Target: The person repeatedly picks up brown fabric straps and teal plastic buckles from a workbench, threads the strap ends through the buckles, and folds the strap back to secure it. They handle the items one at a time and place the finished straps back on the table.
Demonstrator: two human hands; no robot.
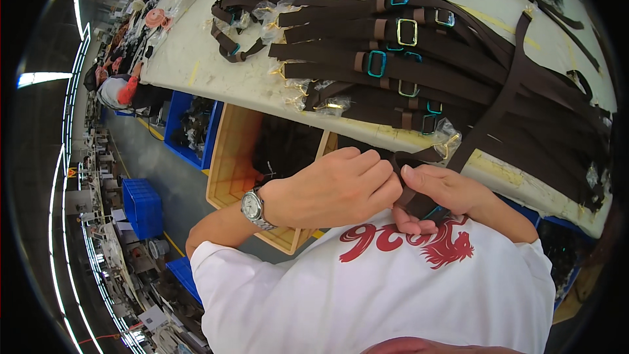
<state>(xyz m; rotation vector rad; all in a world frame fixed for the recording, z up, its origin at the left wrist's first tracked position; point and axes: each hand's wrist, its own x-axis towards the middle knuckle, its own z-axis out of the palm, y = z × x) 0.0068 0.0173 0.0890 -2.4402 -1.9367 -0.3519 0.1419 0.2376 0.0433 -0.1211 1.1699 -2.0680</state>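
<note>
Both hands, left hand (341, 187) and right hand (442, 196), close their grip on one dark brown strap (419, 157) at the bench (196, 59) edge, apparently mid-assembly, while many buckled straps (393, 59) already lie piled there.

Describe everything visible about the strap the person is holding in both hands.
The strap is dark brown, flat, and looks like woven webbing. Both hands pinch it just off the table edge: the left hand closed over it, the right hand cupping its lower end. A brass-coloured fitting shows near the grip, and one length runs up across the strap pile.
</note>
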